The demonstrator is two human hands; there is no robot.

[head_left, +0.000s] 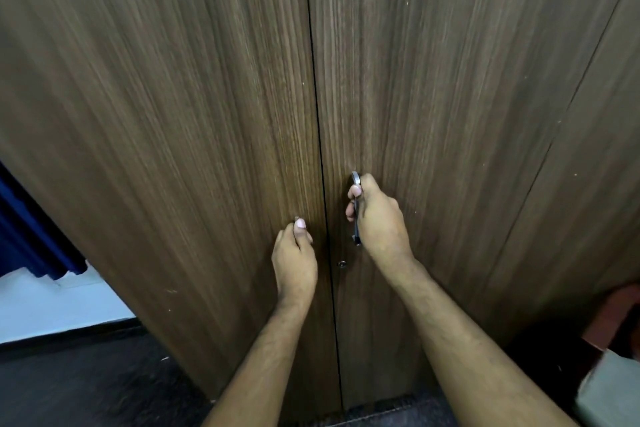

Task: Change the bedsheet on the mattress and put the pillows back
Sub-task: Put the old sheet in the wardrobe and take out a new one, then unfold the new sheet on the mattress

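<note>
Gripping the upright metal handle (pixel 355 208) just right of the door seam, the right hand (pixel 375 218) leads; the left hand (pixel 294 258) curls round its hidden handle.

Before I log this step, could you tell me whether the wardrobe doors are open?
No, both wardrobe doors meet along a thin closed seam.

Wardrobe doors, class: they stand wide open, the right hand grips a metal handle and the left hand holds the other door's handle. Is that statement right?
Not quite. The wardrobe doors are closed, meeting at a thin central seam, as the head view shows. The rest stands: the right hand grips the metal handle, and the left hand holds the other door's handle.
</note>
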